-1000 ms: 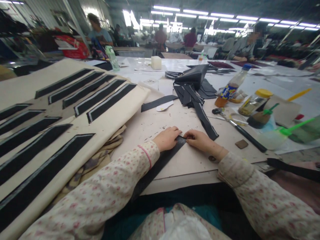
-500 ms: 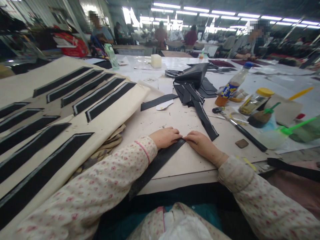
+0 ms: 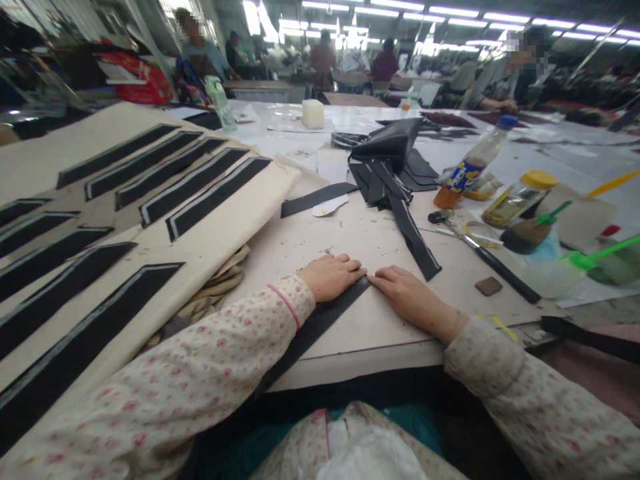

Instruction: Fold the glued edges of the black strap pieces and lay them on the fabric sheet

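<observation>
A long black strip (image 3: 320, 327), leather-like, slants across the near edge of the work board, its lower part partly behind my left sleeve. My left hand (image 3: 334, 277) lies over its upper end, fingers closed together and fingertips pressing the far edge. At the pointed end of the strip, the fingertips of my right hand (image 3: 413, 297) pinch the corner, almost touching the left fingertips. The rest of the right hand leans on the board. A pile of similar black strips (image 3: 380, 183) lies beyond, with one strip (image 3: 415, 237) trailing toward my right hand.
On the left, a cream sheet (image 3: 220, 247) carries several black strips with pale edges. At right are a soda bottle (image 3: 465, 167), a yellow-lidded jar (image 3: 520, 197), a black-handled hammer (image 3: 500, 267) and a small brown block (image 3: 489, 287). Other people sit farther back.
My right hand has flattened and turned slightly, its wrist shifting right, while its fingertips stay at the strip's corner. My left hand has barely moved. The camera view has shifted slightly.
</observation>
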Demonstrator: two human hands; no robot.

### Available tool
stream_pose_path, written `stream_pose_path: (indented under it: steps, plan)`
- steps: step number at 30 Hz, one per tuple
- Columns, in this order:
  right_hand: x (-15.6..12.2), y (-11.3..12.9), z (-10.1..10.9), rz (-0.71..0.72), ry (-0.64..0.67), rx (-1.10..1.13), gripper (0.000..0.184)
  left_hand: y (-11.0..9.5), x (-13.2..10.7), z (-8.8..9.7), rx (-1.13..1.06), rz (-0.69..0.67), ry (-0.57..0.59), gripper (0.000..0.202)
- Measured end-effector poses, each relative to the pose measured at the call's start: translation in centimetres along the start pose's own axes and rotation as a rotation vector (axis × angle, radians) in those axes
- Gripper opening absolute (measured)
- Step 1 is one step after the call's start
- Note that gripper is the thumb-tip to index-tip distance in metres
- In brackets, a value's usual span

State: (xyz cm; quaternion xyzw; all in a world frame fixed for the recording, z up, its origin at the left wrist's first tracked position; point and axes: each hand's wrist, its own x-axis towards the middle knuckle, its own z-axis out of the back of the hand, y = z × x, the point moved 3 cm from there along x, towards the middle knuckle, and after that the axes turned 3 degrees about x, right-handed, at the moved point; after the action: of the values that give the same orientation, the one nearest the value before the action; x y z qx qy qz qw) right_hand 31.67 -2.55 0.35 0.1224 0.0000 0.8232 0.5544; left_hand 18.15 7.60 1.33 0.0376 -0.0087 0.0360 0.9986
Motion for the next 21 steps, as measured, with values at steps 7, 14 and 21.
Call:
stream_pose_path:
  steps: [7,14,21]
  plan:
    - [-0.7,-0.4,0.8,-0.019,0.032,-0.039,0.031,0.8,-0.1,-0.8,-0.099,0.112,-0.083,0.039]
    - [0.6,-1.7,1.5,-0.259,-0.041,0.196,0.03,1.4,0.0,-1.0,-0.322,0.261,-0.105,0.042]
    - [3.0,0.1,0.2,-0.342,-0.054,0.325,0.028,1.4,-0.4,-1.0,-0.376,0.281,-0.206,0.029]
